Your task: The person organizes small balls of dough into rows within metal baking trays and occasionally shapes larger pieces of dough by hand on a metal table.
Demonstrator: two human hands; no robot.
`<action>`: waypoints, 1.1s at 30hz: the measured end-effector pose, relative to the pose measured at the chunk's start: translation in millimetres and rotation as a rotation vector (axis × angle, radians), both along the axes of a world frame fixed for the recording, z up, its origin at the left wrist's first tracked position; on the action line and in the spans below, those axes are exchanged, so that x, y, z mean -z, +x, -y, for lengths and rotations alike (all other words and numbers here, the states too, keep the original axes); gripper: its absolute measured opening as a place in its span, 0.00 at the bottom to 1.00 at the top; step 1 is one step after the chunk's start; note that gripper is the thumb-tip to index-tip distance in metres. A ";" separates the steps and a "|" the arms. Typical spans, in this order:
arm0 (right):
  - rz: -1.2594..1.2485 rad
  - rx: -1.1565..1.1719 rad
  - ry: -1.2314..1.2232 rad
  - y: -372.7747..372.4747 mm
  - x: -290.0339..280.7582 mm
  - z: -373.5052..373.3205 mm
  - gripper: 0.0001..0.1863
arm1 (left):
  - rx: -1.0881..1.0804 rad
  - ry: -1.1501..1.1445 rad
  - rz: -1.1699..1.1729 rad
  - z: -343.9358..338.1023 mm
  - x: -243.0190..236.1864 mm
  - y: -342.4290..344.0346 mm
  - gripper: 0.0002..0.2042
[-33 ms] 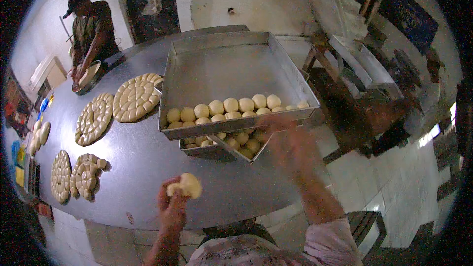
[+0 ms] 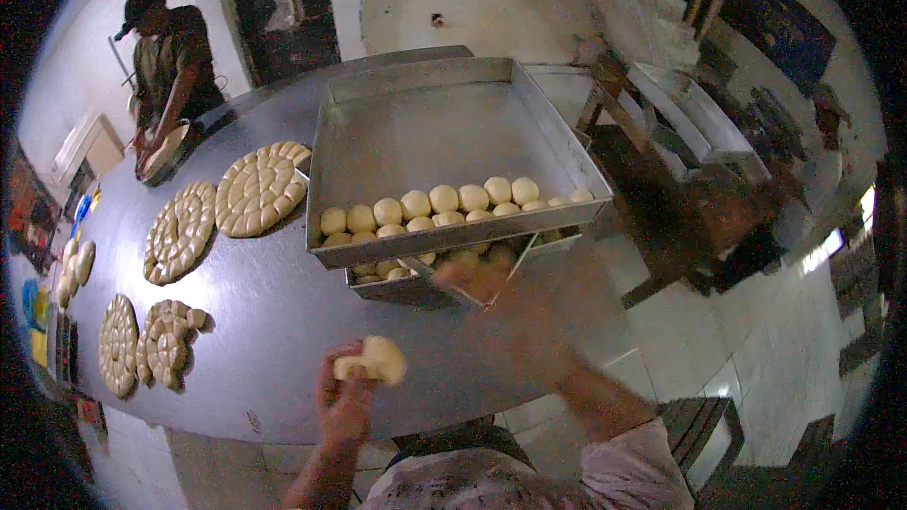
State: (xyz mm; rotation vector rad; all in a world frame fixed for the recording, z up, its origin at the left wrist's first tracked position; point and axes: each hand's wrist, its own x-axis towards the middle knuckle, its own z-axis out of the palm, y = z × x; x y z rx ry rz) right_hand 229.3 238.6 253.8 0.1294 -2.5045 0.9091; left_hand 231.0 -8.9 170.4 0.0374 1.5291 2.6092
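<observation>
Pale dough pieces [image 2: 382, 360] sit in my left hand [image 2: 348, 400], whose fingers are closed around them above the table's near edge. My right hand [image 2: 505, 307] is smeared by motion, near the front corner of the metal trays; its fingers cannot be made out. A large square metal tray [image 2: 416, 123] holds rows of round dough balls [image 2: 444, 198] along its near side. Under its front edge, a lower tray [image 2: 402, 290] with more dough balls sticks out at an angle, partly hidden by my right hand.
Scored dough rounds [image 2: 263, 191] lie on the metal table [image 2: 255, 321] to the left, one partly broken up [image 2: 167, 345]. At the far left, another person [image 2: 170, 66] works over a bowl [image 2: 170, 153]. Wooden frames and metal trays [image 2: 694, 123] stand at the right.
My right hand has come down and left from the tray's front edge, nearer to me. My left hand, with the dough, has shifted slightly right.
</observation>
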 end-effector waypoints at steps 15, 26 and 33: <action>0.205 0.859 0.231 -6.1 157.6 -62.8 0.25 | 0.145 -0.314 0.155 86.5 76.9 -44.9 0.07; 0.413 0.572 0.218 -15.6 173.4 -104.9 0.11 | 0.355 -0.607 0.128 -1.8 22.1 -22.6 0.08; 0.306 0.535 0.224 31.9 172.8 -165.9 0.15 | 0.275 -0.486 0.133 -20.5 40.5 -24.7 0.09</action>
